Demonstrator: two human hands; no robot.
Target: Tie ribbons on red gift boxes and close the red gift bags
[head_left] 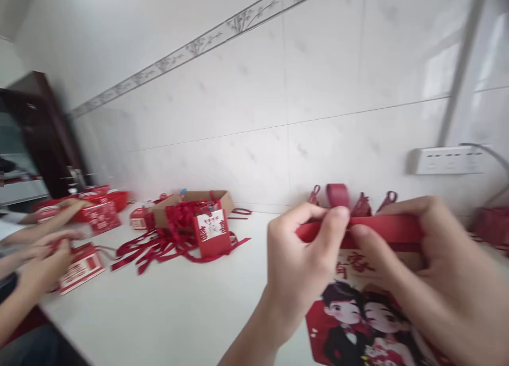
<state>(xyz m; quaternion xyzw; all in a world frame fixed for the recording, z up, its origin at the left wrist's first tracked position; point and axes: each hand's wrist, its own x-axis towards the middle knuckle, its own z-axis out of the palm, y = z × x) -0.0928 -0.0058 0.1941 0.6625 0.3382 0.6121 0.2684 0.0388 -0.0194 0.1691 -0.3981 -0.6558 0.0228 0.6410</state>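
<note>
Close in front of me at the right is a red gift box [345, 313], its front printed with a cartoon bride and groom. My left hand [304, 254] pinches its top edge between thumb and fingers. Along the same edge, my right hand [433, 276] is closed, its thumb in front and its fingers behind. A red ribbon loop [337, 195] stands up behind my left thumb tip; whether that hand also grips the ribbon I cannot tell. Both thumb tips almost meet at the middle of the edge. The box's lower part runs out of view.
On the white table [167, 307], a cardboard box [226, 202] overflows with red ribbons [159, 244]; a red gift box [212, 233] leans against it. At left, co-workers' hands [51, 260] handle a red-and-white box [83, 270]. Several ribboned boxes line the wall below a power strip [449, 160].
</note>
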